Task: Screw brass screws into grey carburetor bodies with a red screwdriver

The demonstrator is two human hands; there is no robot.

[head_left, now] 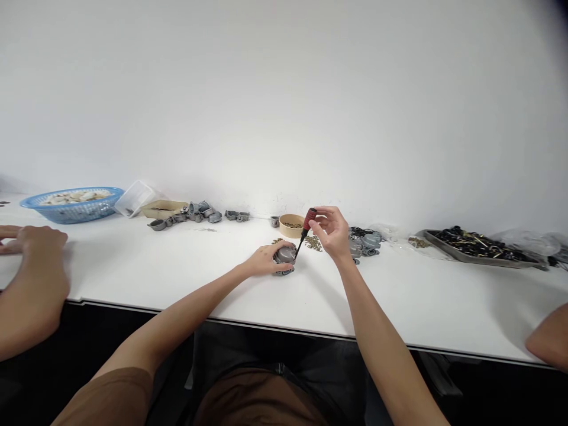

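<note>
My left hand [265, 259] is closed around a grey rounded housing with small wheel-like parts [286, 254], holding it against the white table [248, 302]. In my right hand [332, 232] is a screwdriver [309, 220] with a red and black handle, gripped by the fingertips. It slants down to the left, and its tip meets the right side of the housing; the exact contact point is too small to make out. Small brass-coloured screws [313, 243] lie loose just behind the housing. A round tan tub [291, 226] of screws stands behind them.
Grey housings [369, 242] sit right of my right hand; more grey parts [204, 210] lie back left by a yellowish tray [163, 209]. A blue basket [71, 204] stands far left, a metal tray of black parts [481, 251] right. Other people's arms [38, 278] rest at both sides.
</note>
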